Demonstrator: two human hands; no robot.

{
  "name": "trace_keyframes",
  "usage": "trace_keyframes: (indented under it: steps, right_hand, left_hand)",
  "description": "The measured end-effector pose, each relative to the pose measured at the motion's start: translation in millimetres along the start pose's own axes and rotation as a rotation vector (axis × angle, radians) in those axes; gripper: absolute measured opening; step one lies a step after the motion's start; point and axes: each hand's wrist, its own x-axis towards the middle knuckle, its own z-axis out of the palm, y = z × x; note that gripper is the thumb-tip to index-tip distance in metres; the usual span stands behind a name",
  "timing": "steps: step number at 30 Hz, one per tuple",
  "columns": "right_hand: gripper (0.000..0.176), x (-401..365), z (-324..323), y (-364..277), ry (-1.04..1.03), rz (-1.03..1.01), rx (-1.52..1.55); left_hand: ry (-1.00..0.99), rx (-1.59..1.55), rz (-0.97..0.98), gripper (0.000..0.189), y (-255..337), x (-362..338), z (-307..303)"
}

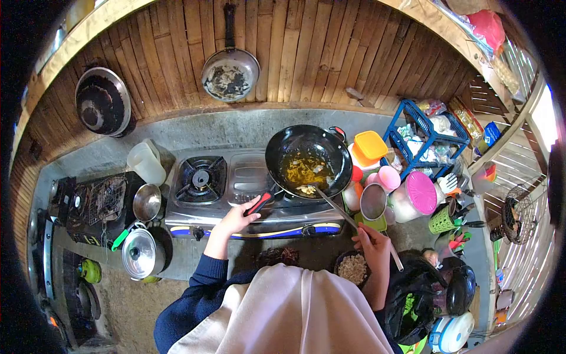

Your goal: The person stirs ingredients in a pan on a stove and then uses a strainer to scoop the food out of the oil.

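Observation:
A black wok (318, 141) sits over the right burner of the silver two-burner stove (194, 213), with yellowish oil or liquid (300, 169) inside. My left hand (237, 218) is closed round the wok's red and black handle (259, 203). My right hand (372, 243) grips a long metal spatula (343, 215), whose tip is in the wok near some pale food bits (306, 189). A bowl of chopped pale food (352, 268) stands beside my right forearm.
On the left are a bare burner (201, 179), a metal bowl (147, 202) and a lidded pot (139, 253). Orange and pink containers (370, 145), a blue rack (415, 118) and a pink-lidded tub (420, 193) stand right of the wok. A pan (230, 75) hangs on the wall.

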Motion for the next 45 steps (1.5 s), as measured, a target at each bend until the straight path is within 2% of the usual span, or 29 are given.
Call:
trace_keyframes:
  steps: [7, 12, 14, 21, 22, 23, 28, 30, 33, 36, 41, 44, 45]
  right_hand:
    - [0.031, 25, 23, 23, -0.056, -0.036, -0.001]
    - [0.033, 53, 45, 48, -0.087, -0.136, 0.037]
    - [0.033, 62, 56, 48, -0.031, -0.114, 0.139]
    - [0.035, 79, 71, 57, 0.066, -0.142, 0.131]
    - [0.035, 80, 71, 62, 0.068, -0.141, 0.129]
    - [0.035, 79, 69, 69, 0.073, -0.151, 0.094]
    - [0.034, 60, 49, 72, 0.081, -0.149, -0.048]
    - [0.031, 47, 42, 65, 0.077, -0.043, 0.053]
    - [0.029, 30, 31, 56, 0.104, 0.013, 0.142]
    - [0.028, 14, 16, 44, 0.115, 0.089, 0.059]
    - [0.027, -7, -6, 38, 0.137, 0.09, 0.085]
    - [0.026, -16, -16, 31, 0.147, 0.053, 0.049]
    - [0.026, -19, -18, 28, 0.15, 0.023, 0.025]
  left_hand:
    - [-0.048, -0.05, -0.076, 0.062, 4, 0, -1]
    - [-0.014, -0.055, -0.035, 0.06, 9, -2, 1]
    - [-0.012, -0.055, -0.003, 0.06, 5, -2, 2]
    - [0.004, -0.064, 0.008, 0.061, 6, -4, 4]
    - [-0.008, -0.068, -0.038, 0.061, 10, -4, 3]
    - [-0.02, -0.072, -0.085, 0.061, 13, -4, 2]
    - [-0.021, -0.069, -0.04, 0.061, 9, -4, 2]
    - [-0.021, -0.071, -0.042, 0.061, 11, -4, 2]
    - [-0.041, -0.041, -0.09, 0.061, 8, -2, 2]
    - [-0.05, -0.083, -0.1, 0.06, 15, -4, 0]
    - [-0.028, -0.038, -0.036, 0.06, 9, -3, 2]
    - [-0.028, -0.048, -0.056, 0.06, 15, -4, 0]
    - [-0.056, -0.067, -0.161, 0.059, 30, -5, -3]
